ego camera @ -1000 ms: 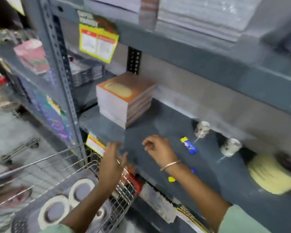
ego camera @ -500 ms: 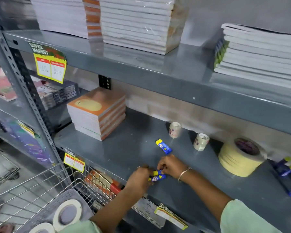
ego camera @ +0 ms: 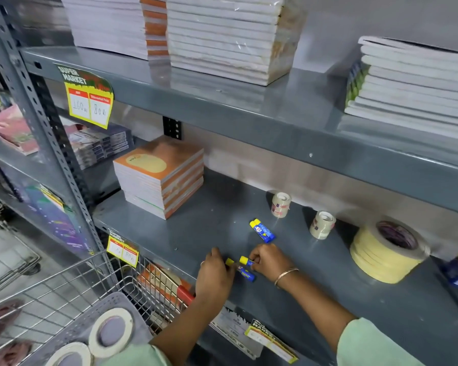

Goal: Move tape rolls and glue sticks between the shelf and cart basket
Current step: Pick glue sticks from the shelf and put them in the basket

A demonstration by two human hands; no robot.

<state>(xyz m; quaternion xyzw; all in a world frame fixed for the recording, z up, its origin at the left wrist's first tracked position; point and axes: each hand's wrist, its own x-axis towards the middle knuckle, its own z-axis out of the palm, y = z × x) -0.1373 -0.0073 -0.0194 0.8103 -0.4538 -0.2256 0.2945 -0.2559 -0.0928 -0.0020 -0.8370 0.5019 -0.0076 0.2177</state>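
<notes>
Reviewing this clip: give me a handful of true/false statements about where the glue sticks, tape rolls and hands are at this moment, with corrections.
1. Both hands are at glue sticks on the middle shelf. True: the left hand and right hand meet at two glue sticks.
2. A pair of glue sticks lies untouched farther back. True.
3. The large masking tape roll sits in the cart basket. False: it is on the shelf, right of two small clear tape rolls.
4. The cart basket holds no tape. False: two white tape rolls lie in it.
</notes>
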